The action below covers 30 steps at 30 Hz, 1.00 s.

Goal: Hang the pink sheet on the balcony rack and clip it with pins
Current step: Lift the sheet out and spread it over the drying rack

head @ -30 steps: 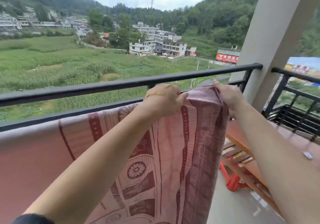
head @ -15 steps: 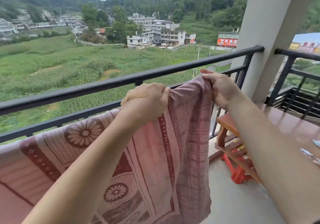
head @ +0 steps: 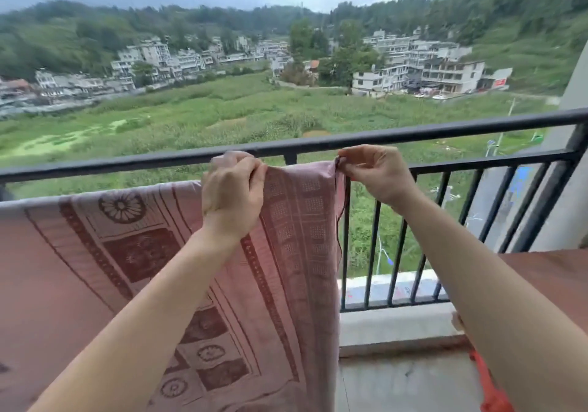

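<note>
The pink sheet (head: 296,227), printed with dark red flowers and borders, hangs down on the near side of the black balcony railing (head: 445,131). Its top edge lies along the railing's lower bar. My left hand (head: 234,195) grips a bunch of the sheet's top edge just below the top rail. My right hand (head: 372,173) pinches the sheet's upper right corner between thumb and fingers, level with the lower bar. No pins show in the view.
A brown wooden table (head: 553,278) stands at the right, behind my right forearm. Something red (head: 490,389) lies on the floor under it. A concrete pillar (head: 572,163) closes the railing's right end. A low concrete kerb (head: 397,325) runs under the bars.
The view has swung left and lifted. Both hands have carried the sheet's top edge up to the railing, and my right hand now pinches only the corner.
</note>
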Tool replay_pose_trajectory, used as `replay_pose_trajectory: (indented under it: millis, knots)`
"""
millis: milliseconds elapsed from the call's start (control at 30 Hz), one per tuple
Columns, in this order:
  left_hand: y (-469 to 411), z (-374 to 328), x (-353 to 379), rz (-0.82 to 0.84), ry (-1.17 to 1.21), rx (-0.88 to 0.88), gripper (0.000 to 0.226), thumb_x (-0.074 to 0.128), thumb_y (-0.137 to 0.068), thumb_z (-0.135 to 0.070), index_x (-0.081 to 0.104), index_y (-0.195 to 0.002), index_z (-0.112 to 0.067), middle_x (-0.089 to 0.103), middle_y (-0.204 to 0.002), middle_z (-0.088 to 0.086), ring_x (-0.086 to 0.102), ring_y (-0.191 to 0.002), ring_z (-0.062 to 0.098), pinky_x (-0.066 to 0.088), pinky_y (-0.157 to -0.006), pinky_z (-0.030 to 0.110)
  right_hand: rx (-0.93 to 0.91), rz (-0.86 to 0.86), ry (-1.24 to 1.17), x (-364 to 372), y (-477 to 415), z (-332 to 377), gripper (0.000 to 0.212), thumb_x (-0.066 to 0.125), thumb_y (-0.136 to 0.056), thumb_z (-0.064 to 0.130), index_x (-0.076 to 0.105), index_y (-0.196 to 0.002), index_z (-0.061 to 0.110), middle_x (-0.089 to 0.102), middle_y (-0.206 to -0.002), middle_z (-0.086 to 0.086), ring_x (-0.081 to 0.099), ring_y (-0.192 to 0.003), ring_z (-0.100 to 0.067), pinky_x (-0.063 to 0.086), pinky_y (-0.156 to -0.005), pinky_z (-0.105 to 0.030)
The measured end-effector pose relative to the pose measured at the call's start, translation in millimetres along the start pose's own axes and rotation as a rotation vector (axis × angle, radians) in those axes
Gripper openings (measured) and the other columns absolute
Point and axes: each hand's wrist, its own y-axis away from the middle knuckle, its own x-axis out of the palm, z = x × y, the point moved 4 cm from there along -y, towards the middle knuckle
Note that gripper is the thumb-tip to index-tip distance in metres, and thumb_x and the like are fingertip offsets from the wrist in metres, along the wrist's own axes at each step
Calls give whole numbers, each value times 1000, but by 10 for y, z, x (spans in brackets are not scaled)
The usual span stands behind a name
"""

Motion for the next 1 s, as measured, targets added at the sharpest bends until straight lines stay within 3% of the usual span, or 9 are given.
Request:
replay_pose_trajectory:
  millis: [133, 300, 433, 533, 600, 667, 733, 867, 1000]
  knots:
    - [309, -233, 58, -136, -171, 86, 24, 66, -86, -38, 66, -99, -19, 58, -99, 0, 54, -95, 22, 33, -87, 38, -85, 97, 193, -39, 15, 89, 12, 74, -88, 12, 74, -100, 12, 74, -98, -5, 71, -91, -18, 58, -87, -32]
    - [494, -327, 255, -31, -209, 99, 37, 64, -89, -33, 61, -123, -19, 56, -133, 3, 45, -129, 27, 26, -108, 49, -38, 161, 408, -23, -27, -60, 16, 58, -97, 27, 63, -106, 14, 63, -112, -4, 62, -104, -19, 52, -93, -41]
    - [469, -440, 294, -62, -48, 142, 28, 67, -88, -14, 67, -116, -15, 62, -130, 1, 49, -129, 25, 26, -112, 48, 140, 125, 398, -126, -18, -228, 20, 46, -101, 19, 56, -118, 18, 68, -105, -7, 63, -84, -17, 52, -68, -34]
    - [458, -406, 205, -33, 85, 198, 26, 64, -89, -9, 65, -115, -12, 61, -130, 2, 51, -129, 21, 37, -109, 47, 217, 30, 477, -151, -61, -215, 32, 38, -96, 20, 55, -123, 20, 57, -123, -12, 56, -101, -24, 49, -88, -42]
    - [481, -253, 64, -85, 105, 168, 24, 61, -90, -6, 64, -113, -10, 58, -130, 4, 53, -124, 19, 47, -101, 41, 162, -97, 497, -152, -92, -107, 37, 38, -91, 18, 55, -123, 21, 49, -126, -13, 54, -102, -27, 47, -91, -45]
    - [473, -12, -95, -133, -4, 84, 26, 57, -91, -10, 62, -117, -12, 53, -133, 7, 49, -124, 22, 44, -103, 40, 22, -170, 467, -61, -100, 54, 40, 35, -89, 21, 57, -123, 19, 51, -122, -12, 54, -98, -26, 47, -87, -44]
    - [437, 340, -228, -94, -176, -66, 36, 49, -96, -25, 53, -130, -15, 43, -144, 11, 38, -134, 27, 33, -111, 47, -117, -122, 486, 164, -65, 230, 43, 34, -92, 29, 56, -127, 18, 54, -121, -11, 54, -103, -24, 48, -89, -42]
    - [563, 1246, -526, 179, -462, -385, 55, 28, -101, -47, 19, -153, -30, 8, -162, 7, 2, -149, 25, -1, -120, 47, -351, 106, 714, 809, 156, 437, 54, 33, -102, 53, 50, -140, 19, 55, -132, -10, 54, -118, -28, 44, -96, -46]
    - [657, 1577, -751, 252, -549, -182, 57, 38, -98, -39, 21, -152, -31, 17, -160, 7, 12, -147, 27, 1, -117, 55, -290, 129, 953, 1204, 273, 395, 52, 30, -100, 52, 52, -135, 20, 56, -130, -13, 47, -123, -35, 29, -109, -54]
